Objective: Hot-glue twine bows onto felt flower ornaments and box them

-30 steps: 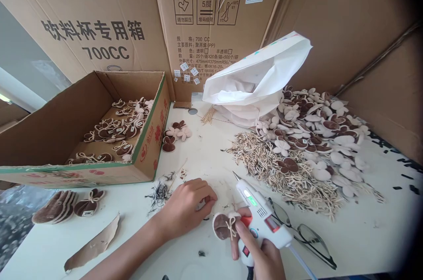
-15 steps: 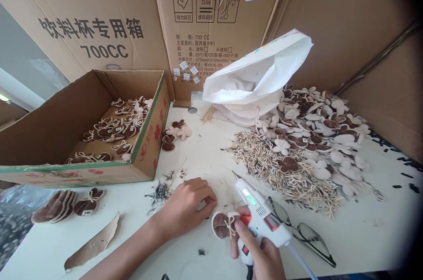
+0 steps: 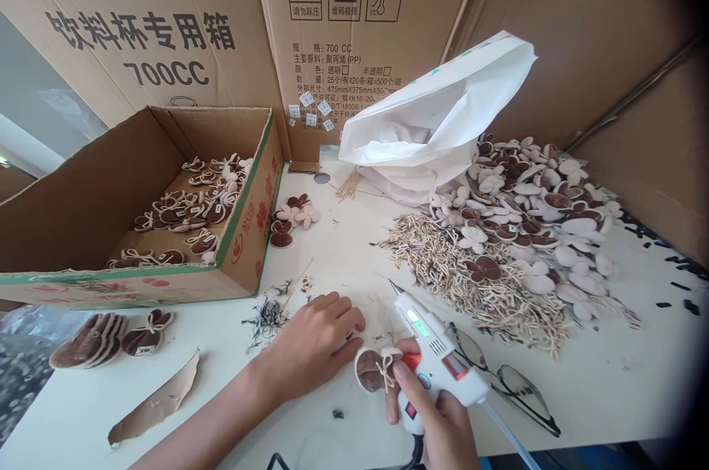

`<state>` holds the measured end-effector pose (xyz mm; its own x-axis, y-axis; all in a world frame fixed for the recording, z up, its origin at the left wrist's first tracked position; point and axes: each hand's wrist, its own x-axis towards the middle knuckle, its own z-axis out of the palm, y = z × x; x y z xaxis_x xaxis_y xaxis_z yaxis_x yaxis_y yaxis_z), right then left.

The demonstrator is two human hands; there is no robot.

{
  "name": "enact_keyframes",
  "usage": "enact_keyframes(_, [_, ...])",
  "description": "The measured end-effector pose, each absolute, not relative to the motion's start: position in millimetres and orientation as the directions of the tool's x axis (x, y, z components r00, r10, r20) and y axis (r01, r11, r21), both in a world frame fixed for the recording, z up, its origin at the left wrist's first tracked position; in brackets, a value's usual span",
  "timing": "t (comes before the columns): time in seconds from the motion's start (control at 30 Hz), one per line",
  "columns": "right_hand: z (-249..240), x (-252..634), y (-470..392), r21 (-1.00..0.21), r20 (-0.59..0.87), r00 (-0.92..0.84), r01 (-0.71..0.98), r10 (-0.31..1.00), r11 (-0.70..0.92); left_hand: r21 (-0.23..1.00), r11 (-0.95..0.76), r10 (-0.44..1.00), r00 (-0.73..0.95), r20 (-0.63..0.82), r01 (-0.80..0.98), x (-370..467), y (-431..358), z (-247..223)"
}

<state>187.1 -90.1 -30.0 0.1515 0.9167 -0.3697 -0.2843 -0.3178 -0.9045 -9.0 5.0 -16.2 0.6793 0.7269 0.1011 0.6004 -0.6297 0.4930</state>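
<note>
My right hand [image 3: 440, 426] is wrapped round a white hot glue gun [image 3: 429, 344] with a green light, its metal nozzle pointing up and left. Thumb and finger of that hand also pinch a small brown fuzzy piece [image 3: 368, 370] with pale edging and a cream string bow. Just left of it, my left hand [image 3: 318, 333] rests low over the table, fingers curled and thumb near the fingertips. Whatever is between those fingertips is hidden or too small to name. Dark thread scraps [image 3: 269, 322] lie beside the left hand.
An open cardboard box [image 3: 244, 278] at left contains several bowed pieces. At right lie a pile of cream strings [image 3: 443, 263] and a heap of brown and pale pieces [image 3: 532, 189], behind them a white bag [image 3: 437, 115]. Eyeglasses [image 3: 515, 385] lie right of the glue gun.
The view has tilted slightly downward. Both hands stay nearly in place, and the glue gun and bowed piece are still in my right hand.
</note>
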Motion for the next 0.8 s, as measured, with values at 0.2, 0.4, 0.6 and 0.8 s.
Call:
enact_keyframes(0.2, [-30.7, 188.4, -90.6, -0.916, -0.358, 0.145, -0.246, 0.922, -0.317, 0.467, -0.645, 0.714, 0.695, 0.085, 0.605, -9.3, 3.5, -15.7])
enact_keyframes(0.4, [-30.3, 188.5, -90.1, -0.902, -0.388, 0.167, -0.272, 0.907, -0.335, 0.45, -0.658, 0.708, 0.699, 0.099, 0.603, -9.3, 3.4, -15.9])
enact_keyframes(0.6, [-24.5, 187.9, -89.6, -0.899, -0.391, 0.217, -0.3, 0.894, -0.32, 0.441, -0.662, 0.704, 0.704, 0.09, 0.606, -9.0, 4.1, -15.0])
enact_keyframes(0.8, [-25.2, 186.9, -90.9, -0.912, -0.349, 0.186, -0.294, 0.919, -0.287, 0.426, -0.671, 0.699, 0.709, 0.091, 0.607, -8.8, 3.8, -12.8])
